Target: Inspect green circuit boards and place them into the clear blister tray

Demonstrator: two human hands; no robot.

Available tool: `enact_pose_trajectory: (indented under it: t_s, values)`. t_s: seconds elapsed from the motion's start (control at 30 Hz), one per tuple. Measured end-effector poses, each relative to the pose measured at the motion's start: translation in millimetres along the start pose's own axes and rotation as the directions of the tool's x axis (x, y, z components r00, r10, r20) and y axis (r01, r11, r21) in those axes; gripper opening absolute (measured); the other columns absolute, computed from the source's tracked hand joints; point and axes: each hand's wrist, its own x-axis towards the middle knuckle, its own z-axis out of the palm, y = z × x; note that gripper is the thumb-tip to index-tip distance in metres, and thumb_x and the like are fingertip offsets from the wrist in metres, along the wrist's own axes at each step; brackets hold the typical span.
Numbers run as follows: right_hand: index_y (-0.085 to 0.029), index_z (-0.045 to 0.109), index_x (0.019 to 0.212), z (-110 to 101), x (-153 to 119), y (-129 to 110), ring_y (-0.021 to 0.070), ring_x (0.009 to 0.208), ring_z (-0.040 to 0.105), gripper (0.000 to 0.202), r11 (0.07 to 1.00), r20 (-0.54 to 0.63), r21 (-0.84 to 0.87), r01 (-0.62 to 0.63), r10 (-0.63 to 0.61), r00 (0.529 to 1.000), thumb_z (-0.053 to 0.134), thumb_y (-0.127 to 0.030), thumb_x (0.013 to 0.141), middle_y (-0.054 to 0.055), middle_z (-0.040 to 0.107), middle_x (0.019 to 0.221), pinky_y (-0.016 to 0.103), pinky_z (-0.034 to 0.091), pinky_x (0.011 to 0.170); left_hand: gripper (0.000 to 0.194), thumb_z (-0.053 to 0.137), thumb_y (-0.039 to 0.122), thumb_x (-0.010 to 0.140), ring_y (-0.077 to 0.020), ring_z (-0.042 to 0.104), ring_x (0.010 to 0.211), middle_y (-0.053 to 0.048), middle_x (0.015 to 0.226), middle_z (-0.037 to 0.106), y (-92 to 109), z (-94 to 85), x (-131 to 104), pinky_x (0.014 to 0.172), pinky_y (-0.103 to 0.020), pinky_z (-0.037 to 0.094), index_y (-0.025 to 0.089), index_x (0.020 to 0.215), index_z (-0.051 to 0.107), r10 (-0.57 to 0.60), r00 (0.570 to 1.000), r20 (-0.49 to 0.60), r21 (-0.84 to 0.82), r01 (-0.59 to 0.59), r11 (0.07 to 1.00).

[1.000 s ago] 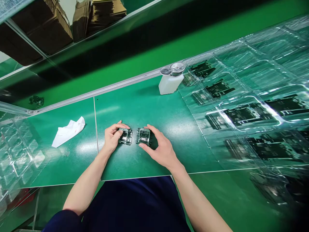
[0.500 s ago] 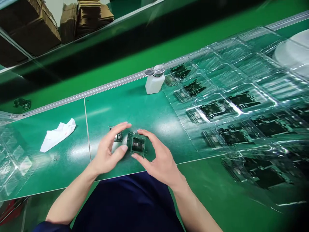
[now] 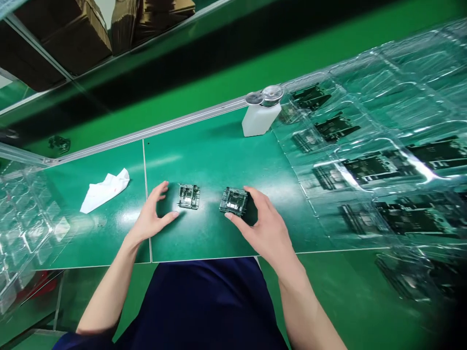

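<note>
Two small stacks of green circuit boards are on the green bench. My right hand (image 3: 264, 218) has its thumb and fingers on the near and far edges of the right circuit board stack (image 3: 233, 201), which sits low and nearly flat at the bench; whether it touches the surface I cannot tell. Just left of the other circuit board stack (image 3: 188, 196), my left hand (image 3: 155, 214) holds nothing, its thumb and fingers spread apart. A gap of bench separates the two stacks.
Clear plastic trays (image 3: 365, 141) with several circuit boards cover the right side. A white pump bottle (image 3: 260, 119) stands at the back edge. Crumpled white paper (image 3: 105, 190) lies to the left, near more clear trays (image 3: 22, 214). Cardboard (image 3: 83, 43) fills the shelf above.
My left hand has drawn away leftward from between the stacks. The right stack, upright and tilted before, is now lower, flatter and farther from the left one. The view has shifted too.
</note>
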Motion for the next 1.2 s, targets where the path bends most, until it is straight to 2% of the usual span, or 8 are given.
enact_pose_trajectory:
  t_s: [0.13, 0.3, 0.37, 0.47, 0.53, 0.8, 1.03, 1.2]
  values:
    - [-0.017, 0.046, 0.14, 21.4, 9.9, -22.0, 0.0297, 0.119, 0.061, 0.059, 0.996, 0.068, 0.08, 0.049, -0.054, 0.996, 0.064, -0.037, 0.087, 0.016, 0.057, 0.135, 0.046, 0.057, 0.096, 0.08, 0.075, 0.046, 0.078, -0.0302, 0.048, 0.137, -0.017, 0.151, 0.047, -7.0, 13.6, 10.1, 0.106, -0.047, 0.046, 0.024, 0.147, 0.041, 0.009, 0.997, 0.077, 0.008, -0.01, 1.0]
    - [-0.011, 0.044, 0.142, 28.6, 15.4, -50.9, 0.0312, 0.123, 0.057, 0.06, 0.989, 0.102, 0.035, 0.144, -0.147, 0.984, 0.063, -0.026, 0.087, 0.018, 0.059, 0.131, 0.048, 0.056, 0.098, 0.055, 0.073, 0.044, 0.079, -0.0265, 0.063, 0.116, -0.014, 0.129, 0.065, -7.1, 27.6, 19.5, 0.104, -0.045, 0.049, 0.019, 0.126, 0.061, -0.024, 0.999, -0.04, -0.087, 0.021, 0.996]
    - [-0.01, 0.042, 0.143, 26.8, 13.9, -56.1, 0.032, 0.12, 0.059, 0.062, 0.984, 0.104, -0.002, 0.176, -0.175, 0.979, 0.063, -0.027, 0.087, 0.019, 0.06, 0.128, 0.049, 0.058, 0.095, 0.057, 0.072, 0.042, 0.081, -0.0265, 0.061, 0.12, -0.015, 0.133, 0.063, -6.2, 29.5, 15.0, 0.105, -0.043, 0.049, 0.019, 0.13, 0.058, -0.036, 0.999, -0.035, -0.193, 0.029, 0.981]
    - [-0.006, 0.042, 0.143, 23.5, 10.3, -57.9, 0.0335, 0.118, 0.059, 0.063, 0.977, 0.099, -0.054, 0.208, -0.202, 0.974, 0.065, -0.026, 0.087, 0.021, 0.061, 0.125, 0.049, 0.059, 0.092, 0.075, 0.073, 0.035, 0.082, -0.0256, 0.052, 0.134, -0.015, 0.151, 0.047, -1.4, 31.5, 4.3, 0.111, -0.04, 0.045, 0.023, 0.148, 0.04, -0.011, 0.996, 0.089, -0.342, 0.041, 0.939]
    - [-0.005, 0.042, 0.142, 20.4, 7.9, -57.9, 0.0332, 0.117, 0.06, 0.063, 0.973, 0.093, -0.067, 0.222, -0.215, 0.972, 0.065, -0.025, 0.087, 0.022, 0.061, 0.125, 0.048, 0.059, 0.092, 0.076, 0.073, 0.031, 0.083, -0.0239, 0.051, 0.135, -0.013, 0.156, 0.042, 2.3, 33.0, -0.7, 0.11, -0.037, 0.046, 0.028, 0.149, 0.037, 0.006, 0.991, 0.133, -0.426, 0.052, 0.903]
    - [-0.007, 0.036, 0.145, -8.7, -0.3, -80.3, 0.033, 0.127, 0.054, 0.056, 0.92, 0.094, -0.119, 0.373, -0.364, 0.927, 0.052, -0.027, 0.096, 0.022, 0.057, 0.131, 0.049, 0.056, 0.101, 0.062, 0.079, 0.028, 0.078, -0.0245, 0.056, 0.13, -0.016, 0.149, 0.049, 9.4, 29.9, 1.3, 0.098, -0.034, 0.053, 0.027, 0.131, 0.047, 0.119, 0.991, 0.056, -0.589, -0.064, 0.806]
    - [-0.003, 0.041, 0.142, -25.5, -10.4, -105.4, 0.0373, 0.123, 0.058, 0.055, 0.843, 0.056, -0.312, 0.438, -0.444, 0.894, 0.057, -0.021, 0.092, 0.025, 0.06, 0.129, 0.048, 0.06, 0.095, 0.061, 0.08, 0.045, 0.075, -0.0243, 0.055, 0.132, -0.012, 0.147, 0.053, 16.1, 26.3, 0.3, 0.097, -0.036, 0.054, 0.028, 0.125, 0.049, 0.072, 0.994, 0.086, -0.628, -0.002, 0.778]
    - [-0.008, 0.047, 0.139, -28.2, -11.1, -105.1, 0.0359, 0.118, 0.062, 0.051, 0.864, 0.047, -0.278, 0.421, -0.425, 0.904, 0.06, -0.022, 0.091, 0.021, 0.063, 0.126, 0.046, 0.062, 0.092, 0.059, 0.079, 0.039, 0.078, -0.0217, 0.058, 0.128, -0.01, 0.145, 0.056, 17.7, 26.4, 0.2, 0.094, -0.03, 0.055, 0.029, 0.129, 0.052, 0.102, 0.988, 0.118, -0.669, 0.003, 0.743]
